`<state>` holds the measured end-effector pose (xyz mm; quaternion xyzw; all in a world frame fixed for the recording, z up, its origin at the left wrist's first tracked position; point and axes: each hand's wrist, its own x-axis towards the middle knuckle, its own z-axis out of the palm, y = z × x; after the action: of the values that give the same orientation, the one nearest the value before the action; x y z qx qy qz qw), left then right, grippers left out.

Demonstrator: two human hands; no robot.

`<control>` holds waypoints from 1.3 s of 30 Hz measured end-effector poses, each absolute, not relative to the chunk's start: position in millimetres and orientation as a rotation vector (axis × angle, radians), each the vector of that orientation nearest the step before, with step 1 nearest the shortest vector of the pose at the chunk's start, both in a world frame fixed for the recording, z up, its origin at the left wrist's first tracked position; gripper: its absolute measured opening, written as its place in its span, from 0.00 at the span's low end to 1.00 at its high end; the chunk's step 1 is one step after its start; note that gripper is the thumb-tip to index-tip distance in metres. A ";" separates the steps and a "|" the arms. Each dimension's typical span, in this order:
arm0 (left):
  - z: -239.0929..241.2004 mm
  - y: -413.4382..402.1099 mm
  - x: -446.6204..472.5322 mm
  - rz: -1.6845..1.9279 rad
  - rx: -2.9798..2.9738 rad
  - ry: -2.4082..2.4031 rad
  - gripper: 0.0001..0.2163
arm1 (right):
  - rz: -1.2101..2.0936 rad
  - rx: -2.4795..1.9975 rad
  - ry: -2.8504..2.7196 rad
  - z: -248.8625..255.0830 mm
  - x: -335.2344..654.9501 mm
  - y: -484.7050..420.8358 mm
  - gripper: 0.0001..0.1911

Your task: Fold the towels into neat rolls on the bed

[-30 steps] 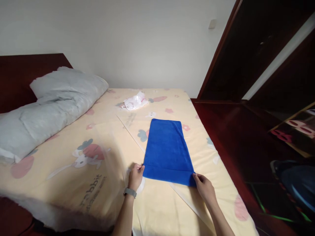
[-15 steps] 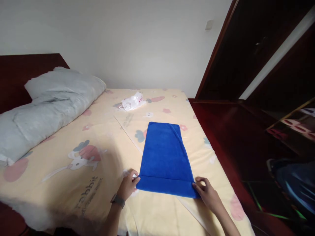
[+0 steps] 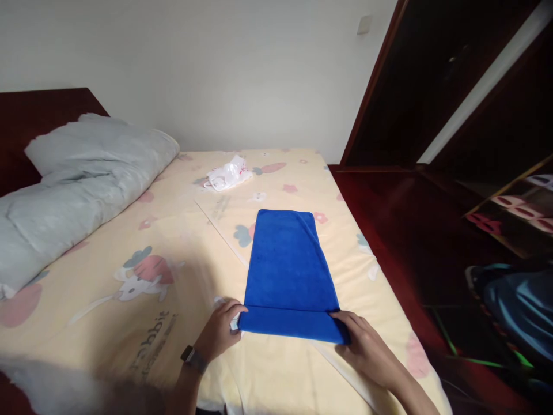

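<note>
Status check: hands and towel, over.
Left hand and right hand pinching the near corners of the towel. Towel flat on bed, near edge folded. Plastic bag far off, nothing in the way.

Two bare forearms with no sleeves in view, left hand (image 3: pixel 219 335) with no rings to be seen, dark watch (image 3: pixel 193 358) with a grey band just behind that hand on the wrist, right hand (image 3: pixel 367 349) and wrist bare, fingernails short and plain
</note>
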<state>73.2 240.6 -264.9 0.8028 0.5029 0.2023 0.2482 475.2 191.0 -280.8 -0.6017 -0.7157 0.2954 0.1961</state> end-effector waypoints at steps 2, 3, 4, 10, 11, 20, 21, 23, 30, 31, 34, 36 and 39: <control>-268.0 241.4 72.4 0.566 2.195 1.381 0.26 | 0.790 -1.689 -1.997 -284.6 477.4 191.3 0.27; -268.7 242.0 71.6 0.573 2.189 1.376 0.24 | 0.794 -1.683 -1.979 -286.5 478.6 192.0 0.25; -269.0 242.8 70.8 0.581 2.177 1.370 0.22 | 0.822 -1.683 -1.943 -288.2 479.8 192.8 0.23; -274.7 249.1 74.1 0.687 2.004 1.445 0.09 | 1.077 -1.744 -1.554 -288.9 480.4 198.2 0.23; -276.1 250.4 76.3 0.717 1.964 1.463 0.09 | 1.085 -1.739 -1.522 -287.8 479.2 199.1 0.23; -275.1 256.2 100.0 0.786 1.680 1.635 0.14 | 1.031 -1.921 -1.250 -295.8 469.0 213.4 0.26; -276.2 257.0 101.6 0.776 1.677 1.643 0.14 | 1.014 -1.948 -1.225 -296.1 467.5 215.4 0.27; -279.7 259.0 104.5 0.766 1.685 1.694 0.14 | 1.002 -1.972 -1.187 -294.7 463.5 218.8 0.29; -283.1 265.1 115.1 0.690 1.665 1.905 0.19 | 0.917 -1.960 -1.226 -288.3 449.5 224.5 0.30; -281.8 265.5 116.6 0.662 1.665 1.944 0.19 | 0.891 -1.985 -1.231 -287.9 448.4 225.0 0.30; -279.0 267.0 120.6 0.619 1.652 2.006 0.19 | 0.848 -2.077 -1.266 -284.0 445.1 226.0 0.29; -279.8 268.4 122.7 0.648 1.630 1.980 0.18 | 0.830 -2.150 -1.291 -279.1 442.4 226.6 0.27; -285.8 271.5 124.3 0.761 1.538 1.880 0.19 | 0.803 -2.238 -1.283 -273.3 439.3 228.0 0.26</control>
<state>124.3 271.5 -285.8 0.5777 0.7059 0.2859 0.2938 439.3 228.0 -273.3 -0.8084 -0.4635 0.2899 0.2181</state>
